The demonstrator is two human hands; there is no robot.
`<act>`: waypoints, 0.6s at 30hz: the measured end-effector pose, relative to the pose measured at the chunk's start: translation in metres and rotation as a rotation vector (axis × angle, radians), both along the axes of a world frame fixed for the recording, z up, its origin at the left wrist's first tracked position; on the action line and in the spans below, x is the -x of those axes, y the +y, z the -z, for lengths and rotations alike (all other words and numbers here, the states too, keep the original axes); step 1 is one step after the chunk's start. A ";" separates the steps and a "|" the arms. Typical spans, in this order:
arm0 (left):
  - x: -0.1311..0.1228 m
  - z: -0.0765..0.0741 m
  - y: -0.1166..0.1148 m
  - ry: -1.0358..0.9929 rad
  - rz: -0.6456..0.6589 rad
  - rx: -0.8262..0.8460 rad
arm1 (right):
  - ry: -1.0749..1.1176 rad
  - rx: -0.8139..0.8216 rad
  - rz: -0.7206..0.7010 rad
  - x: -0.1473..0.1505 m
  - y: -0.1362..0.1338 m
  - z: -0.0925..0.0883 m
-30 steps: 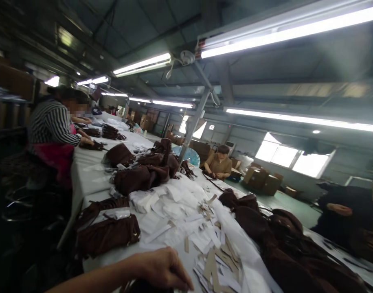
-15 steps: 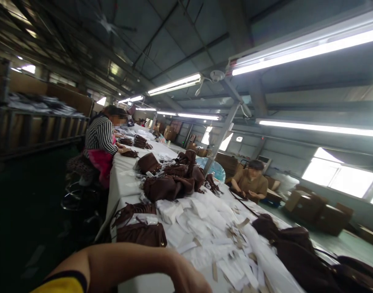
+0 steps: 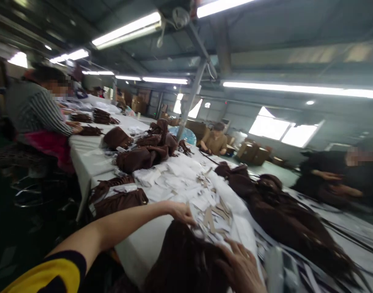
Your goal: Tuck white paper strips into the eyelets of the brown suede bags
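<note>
a dark brown bag [image 3: 183, 260] between two bare hands at the near end of the white counter [image 3: 134, 250], its lower part cut off by the frame.
the left hand [image 3: 183, 212] bends over the bag's top edge, its fingertips too blurred to tell whether they pinch the fabric; the right hand [image 3: 243, 262] lies along the bag's right side, fingers slightly apart, thumb and grip hard to make out, wrist out of frame. the bag's folds merge into one dark patch. beyond it, white and tan scraps [image 3: 211, 221] overlap; at right, heaped brown bags [image 3: 284, 221] hide one another's outlines, and clear plastic [image 3: 278, 266] is smeared by blur.
</note>
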State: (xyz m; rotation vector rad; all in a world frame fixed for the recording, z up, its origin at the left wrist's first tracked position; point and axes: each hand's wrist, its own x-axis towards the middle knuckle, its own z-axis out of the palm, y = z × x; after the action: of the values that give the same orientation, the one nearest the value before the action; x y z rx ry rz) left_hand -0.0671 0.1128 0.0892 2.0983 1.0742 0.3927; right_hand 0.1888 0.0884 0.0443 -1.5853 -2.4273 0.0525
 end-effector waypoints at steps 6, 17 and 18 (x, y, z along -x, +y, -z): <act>-0.013 0.028 -0.018 -0.181 -0.037 -0.160 | 0.034 -0.009 -0.045 0.005 -0.002 0.089; 0.020 0.102 -0.101 0.136 0.120 -0.067 | 0.173 0.037 -0.105 -0.005 -0.037 0.145; 0.020 0.106 -0.100 0.128 0.110 -0.066 | 0.223 0.082 -0.095 -0.004 -0.038 0.134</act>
State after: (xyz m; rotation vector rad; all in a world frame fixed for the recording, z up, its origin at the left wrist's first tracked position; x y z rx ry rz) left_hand -0.0869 0.0126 -0.0167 2.2551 1.0249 0.2455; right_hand 0.1924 0.0501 -0.0901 -1.4113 -2.3499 0.3318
